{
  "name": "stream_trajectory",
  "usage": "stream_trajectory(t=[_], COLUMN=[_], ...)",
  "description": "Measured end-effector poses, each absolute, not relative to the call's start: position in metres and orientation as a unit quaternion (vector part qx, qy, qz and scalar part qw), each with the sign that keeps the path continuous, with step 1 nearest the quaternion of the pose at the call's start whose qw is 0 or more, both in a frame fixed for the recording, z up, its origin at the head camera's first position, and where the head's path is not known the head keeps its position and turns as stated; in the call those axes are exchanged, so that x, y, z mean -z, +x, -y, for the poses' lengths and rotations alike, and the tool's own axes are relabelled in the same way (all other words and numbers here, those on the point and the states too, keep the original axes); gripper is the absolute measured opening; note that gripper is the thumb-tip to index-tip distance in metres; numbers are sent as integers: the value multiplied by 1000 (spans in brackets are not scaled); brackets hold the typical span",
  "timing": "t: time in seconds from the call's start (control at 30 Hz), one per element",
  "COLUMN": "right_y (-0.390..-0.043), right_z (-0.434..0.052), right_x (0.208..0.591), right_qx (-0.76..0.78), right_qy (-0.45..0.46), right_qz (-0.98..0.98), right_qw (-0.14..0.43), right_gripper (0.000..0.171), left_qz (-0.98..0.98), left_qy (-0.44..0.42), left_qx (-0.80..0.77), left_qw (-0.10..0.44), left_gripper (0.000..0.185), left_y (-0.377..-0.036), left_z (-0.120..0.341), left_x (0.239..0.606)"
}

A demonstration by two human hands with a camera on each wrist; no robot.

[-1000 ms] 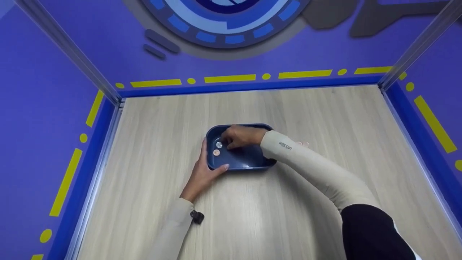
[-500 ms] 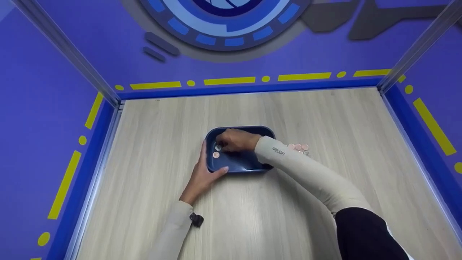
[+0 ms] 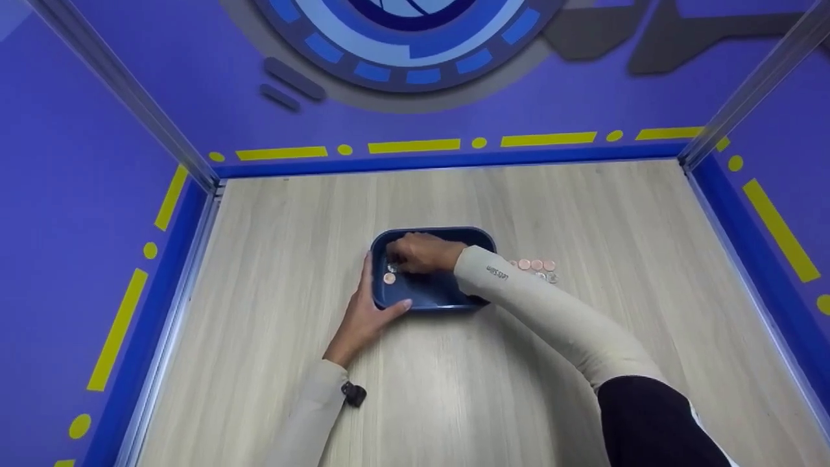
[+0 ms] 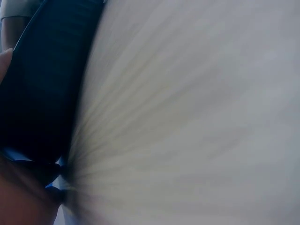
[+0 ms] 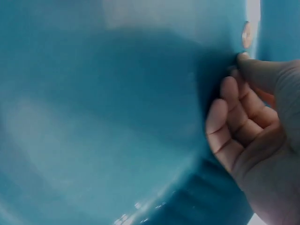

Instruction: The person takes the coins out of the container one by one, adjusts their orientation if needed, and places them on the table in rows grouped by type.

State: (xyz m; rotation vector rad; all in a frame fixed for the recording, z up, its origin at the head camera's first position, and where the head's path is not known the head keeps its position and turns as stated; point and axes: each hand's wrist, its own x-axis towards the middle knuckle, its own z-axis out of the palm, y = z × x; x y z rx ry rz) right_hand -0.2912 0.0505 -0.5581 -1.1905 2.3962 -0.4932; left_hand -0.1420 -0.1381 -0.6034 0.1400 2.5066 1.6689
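A dark blue tray [image 3: 447, 295] sits mid-table. My left hand [image 3: 371, 303] grips its left end, thumb over the near rim and fingers along the outer wall [image 4: 42, 93]. My right hand [image 3: 401, 259] reaches into the tray's left part with curled fingers [image 5: 234, 122]. Its fingertips pinch a silver coin [image 3: 391, 268], which they half hide. Just below it, a copper coin [image 3: 389, 278] lies loose on the tray floor [image 5: 103, 117]. The same copper coin [image 5: 246, 33] shows just past the fingertip in the right wrist view.
Several copper and silver coins [image 3: 537, 266] lie in a small group on the wooden table [image 3: 583, 214], right of the tray and behind my right sleeve. Purple walls with yellow markings and metal corner posts [image 3: 123, 91] enclose the table on three sides.
My right hand has slid slightly left and down onto the silver coin, now partly covering it. The forearm has shifted left and uncovered the coins on the table. The left hand has stayed put.
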Motion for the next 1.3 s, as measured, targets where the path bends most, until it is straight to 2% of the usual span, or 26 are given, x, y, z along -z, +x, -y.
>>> stream_trajectory(t=[0.2, 0.47, 0.67, 0.97, 1.3], right_y=[-290, -281, -279, -278, -281], right_z=[-50, -44, -40, -34, -41], right_x=[554, 552, 552, 551, 540], right_qx=[167, 187, 182, 183, 220], right_qy=[-425, -451, -470, -450, -446], right_qz=[-861, -840, -834, -839, -833], right_qw=[223, 239, 226, 246, 242], right_gripper=[11, 24, 18, 14, 9], left_qz=[-831, -834, -837, -834, -832], left_qy=[52, 54, 59, 56, 51], left_qx=[-551, -546, -542, -545, -549], left_qw=[54, 55, 53, 58, 59], left_gripper=[128, 129, 129, 129, 130], left_y=[-143, -143, -144, -144, -143], left_z=[136, 137, 137, 138, 139], left_x=[603, 602, 600, 601, 603])
